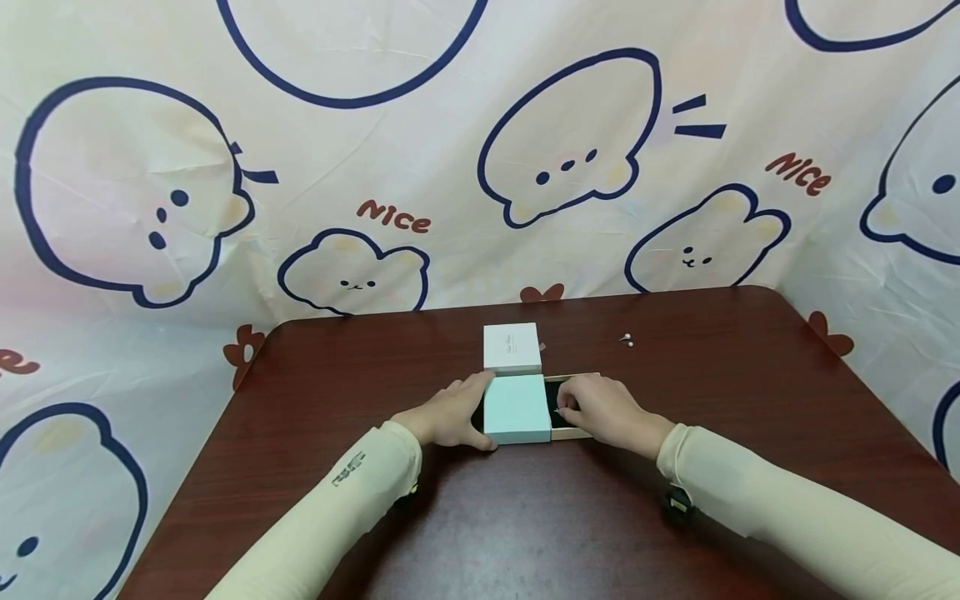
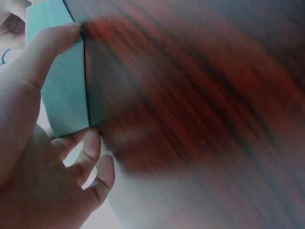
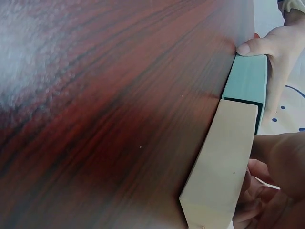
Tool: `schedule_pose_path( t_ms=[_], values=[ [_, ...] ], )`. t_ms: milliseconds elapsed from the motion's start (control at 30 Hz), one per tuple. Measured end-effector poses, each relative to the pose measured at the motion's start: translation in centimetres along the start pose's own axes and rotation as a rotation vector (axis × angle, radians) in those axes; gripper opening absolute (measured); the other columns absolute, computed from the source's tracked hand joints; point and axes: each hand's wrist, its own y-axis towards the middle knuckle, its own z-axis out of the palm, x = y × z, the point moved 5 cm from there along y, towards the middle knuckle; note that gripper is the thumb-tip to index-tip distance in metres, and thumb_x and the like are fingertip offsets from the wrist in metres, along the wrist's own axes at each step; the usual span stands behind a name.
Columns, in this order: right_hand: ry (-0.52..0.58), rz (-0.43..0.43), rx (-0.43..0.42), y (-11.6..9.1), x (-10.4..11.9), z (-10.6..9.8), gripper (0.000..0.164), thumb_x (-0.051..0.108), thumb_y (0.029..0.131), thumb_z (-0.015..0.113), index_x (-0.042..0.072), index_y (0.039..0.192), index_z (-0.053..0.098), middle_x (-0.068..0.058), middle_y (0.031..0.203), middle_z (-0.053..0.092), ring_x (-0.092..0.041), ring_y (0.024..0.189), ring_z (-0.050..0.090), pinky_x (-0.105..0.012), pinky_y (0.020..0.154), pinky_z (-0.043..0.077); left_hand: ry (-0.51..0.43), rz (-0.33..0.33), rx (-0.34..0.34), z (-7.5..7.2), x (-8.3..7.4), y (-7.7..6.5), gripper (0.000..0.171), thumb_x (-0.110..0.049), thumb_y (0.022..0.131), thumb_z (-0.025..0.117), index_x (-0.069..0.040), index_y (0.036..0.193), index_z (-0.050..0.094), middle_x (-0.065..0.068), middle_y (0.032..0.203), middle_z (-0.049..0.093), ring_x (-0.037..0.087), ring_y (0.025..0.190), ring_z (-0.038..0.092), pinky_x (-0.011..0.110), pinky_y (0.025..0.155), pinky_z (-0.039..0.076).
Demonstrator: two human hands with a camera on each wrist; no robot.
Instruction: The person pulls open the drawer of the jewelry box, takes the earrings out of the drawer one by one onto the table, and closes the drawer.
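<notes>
A light-blue slide-out jewelry box (image 1: 517, 410) lies on the table. My left hand (image 1: 450, 414) grips its left end, thumb on the near side and fingers at the far side. From the right end the cream drawer (image 1: 573, 434) is pulled out, with a black lining (image 1: 553, 396). Over that drawer is my right hand (image 1: 609, 408), fingers curled downward and pinching a tiny shiny piece (image 1: 558, 411), its kind too small to tell. In the right wrist view the drawer wall (image 3: 221, 157) hides the fingertips.
Just behind the blue box stands a white box (image 1: 512, 348) with small lettering and a little tab on its right. Two small pearl-like studs (image 1: 628, 340) lie farther back to the right. A patterned cloth (image 1: 450, 167) hangs behind the dark wood table (image 1: 480, 517).
</notes>
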Motion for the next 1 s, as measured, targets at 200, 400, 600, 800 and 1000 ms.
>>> schedule_pose_path(
  t_ms=[200,400,600,800,1000],
  values=[
    [0.002,0.010,-0.003,0.06,0.00,0.00,0.012,0.012,0.089,0.071,0.019,0.079,0.072,0.012,0.067,0.062,-0.003,0.059,0.051,-0.025,0.053,0.042,0.005,0.004,0.000,-0.07,-0.08,-0.01,0.111,-0.041,0.080,0.085,-0.011,0.162,0.016,0.011,0.165,0.029,0.037,0.148,0.033,0.056,0.120,0.029],
    [0.009,0.010,-0.009,0.15,0.03,-0.13,0.012,0.012,0.088,0.071,0.020,0.079,0.072,0.012,0.068,0.062,-0.003,0.061,0.051,-0.026,0.054,0.043,0.009,0.010,-0.002,-0.07,-0.11,-0.02,0.111,-0.041,0.080,0.085,-0.010,0.161,0.017,0.011,0.164,0.031,0.036,0.145,0.036,0.055,0.118,0.031],
    [0.023,0.002,-0.013,0.13,-0.04,-0.09,0.010,0.013,0.089,0.071,0.019,0.081,0.072,0.011,0.071,0.064,-0.003,0.063,0.052,-0.025,0.055,0.044,0.002,0.009,-0.001,-0.04,-0.05,-0.02,0.111,-0.041,0.080,0.085,-0.010,0.162,0.017,0.011,0.165,0.030,0.037,0.146,0.035,0.056,0.119,0.031],
    [0.032,-0.013,-0.035,0.14,0.02,-0.31,0.012,0.013,0.089,0.071,0.019,0.079,0.071,0.011,0.070,0.063,-0.003,0.063,0.052,-0.025,0.056,0.044,-0.004,0.009,-0.003,-0.10,-0.05,-0.05,0.111,-0.041,0.080,0.085,-0.010,0.162,0.016,0.011,0.166,0.029,0.037,0.147,0.034,0.056,0.119,0.030],
    [0.036,-0.015,-0.049,0.13,0.11,-0.54,0.012,0.013,0.090,0.071,0.019,0.079,0.071,0.011,0.070,0.063,-0.002,0.063,0.052,-0.024,0.056,0.044,0.001,0.017,-0.008,-0.14,-0.11,-0.04,0.111,-0.041,0.080,0.086,-0.010,0.161,0.018,0.012,0.164,0.032,0.037,0.144,0.037,0.056,0.117,0.033]
  ],
)
